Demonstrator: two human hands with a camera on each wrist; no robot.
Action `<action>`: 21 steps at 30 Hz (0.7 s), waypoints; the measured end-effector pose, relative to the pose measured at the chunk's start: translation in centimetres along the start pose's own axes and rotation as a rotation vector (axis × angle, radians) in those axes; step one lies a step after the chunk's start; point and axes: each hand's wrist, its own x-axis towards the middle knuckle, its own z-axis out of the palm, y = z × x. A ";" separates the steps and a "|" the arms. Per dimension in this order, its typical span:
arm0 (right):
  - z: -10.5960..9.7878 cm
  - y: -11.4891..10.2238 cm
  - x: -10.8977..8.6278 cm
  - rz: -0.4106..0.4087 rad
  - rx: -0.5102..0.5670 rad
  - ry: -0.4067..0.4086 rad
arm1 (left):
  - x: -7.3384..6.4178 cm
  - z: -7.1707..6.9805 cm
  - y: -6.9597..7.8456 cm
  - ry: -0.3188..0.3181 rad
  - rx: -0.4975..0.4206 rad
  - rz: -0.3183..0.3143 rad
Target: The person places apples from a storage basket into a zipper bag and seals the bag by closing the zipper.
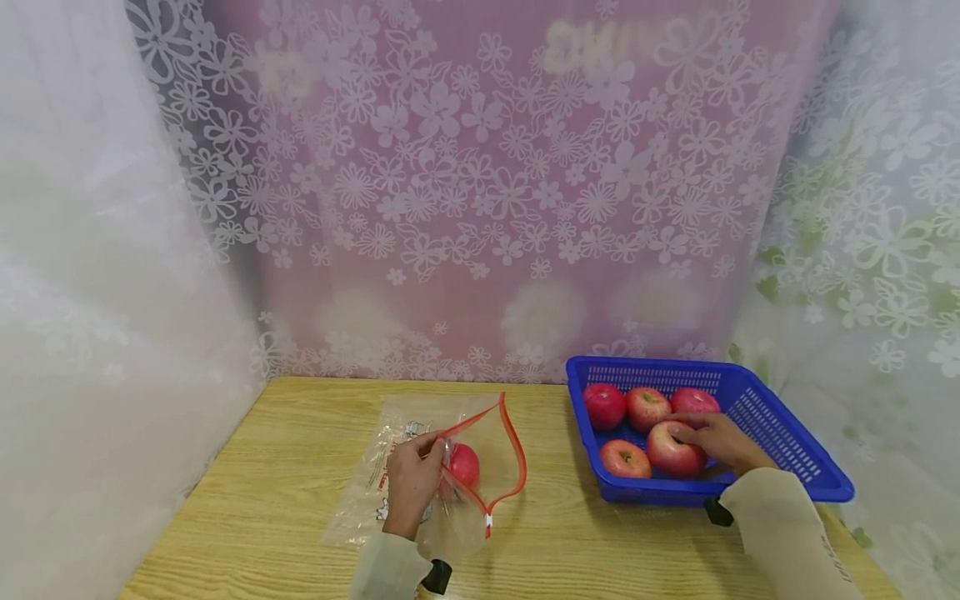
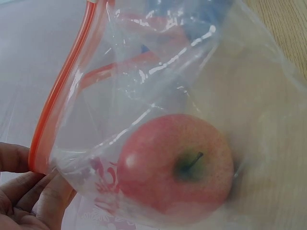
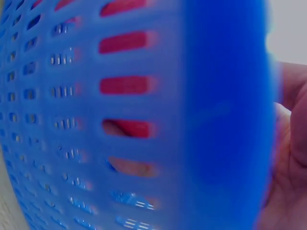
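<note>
My left hand [image 1: 415,482] pinches the orange zip edge of a clear plastic zip bag [image 2: 86,115], whose mouth gapes toward the right. One red apple [image 2: 175,167] lies inside the bag, its stem showing in the left wrist view. Over at the right, my right hand [image 1: 723,442] grips a pale red apple [image 1: 671,454] in the blue basket [image 1: 652,496], fingers curled over its top and side. In the right wrist view the basket wall hides most of that hand's fingers and the apple.
Several other apples sit in the basket around the held one, among them a red apple [image 1: 604,406] at the back left corner. The wooden table [image 1: 547,550] runs between bag and basket. A flowered curtain [image 1: 487,208] hangs behind, with pale sheets at both sides.
</note>
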 end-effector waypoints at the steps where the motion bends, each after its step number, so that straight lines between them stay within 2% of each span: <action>1: 0.0 -0.1 -0.1 -0.005 -0.003 0.002 | 0.0 0.0 0.0 0.001 -0.002 0.000; 15: 0.3 -0.8 -0.4 -0.088 0.018 0.008 | -0.2 0.1 0.0 0.015 0.026 -0.008; 21: 0.4 -1.2 -0.5 -0.077 0.032 0.019 | -0.2 0.1 0.2 0.008 0.018 -0.016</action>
